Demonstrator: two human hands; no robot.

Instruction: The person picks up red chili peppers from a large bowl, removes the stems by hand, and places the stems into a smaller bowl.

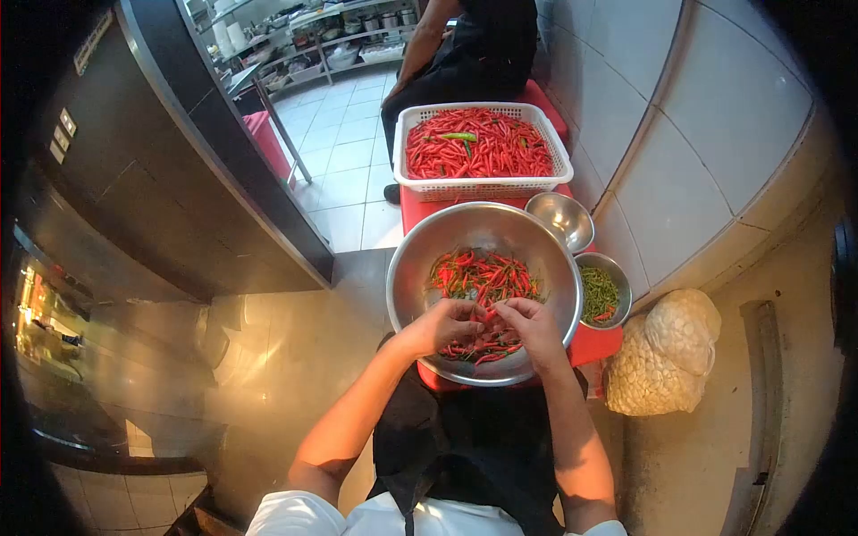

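Note:
A large steel bowl (407,259) in front of me holds red chili peppers (487,275) with green stems. Over its near half, my left hand (444,327) is closed in a pinch at a red chili pepper (488,314). My right hand (534,330) pinches the same pepper from the other side, so the fingertips of both hands nearly meet. The fingers partly cover the pepper. Right of the large bowl, a small steel bowl (623,279) contains green stems (599,295) and a bit of red. Behind that stands another small steel bowl (561,219).
A white plastic basket (483,188) heaped with red chilies sits beyond the bowl on a red bench (414,210). Another person (487,45) in black sits at its far end. A bulging clear bag (666,353) rests by the tiled wall (715,134) at right. Metal shelves (349,36) stand behind.

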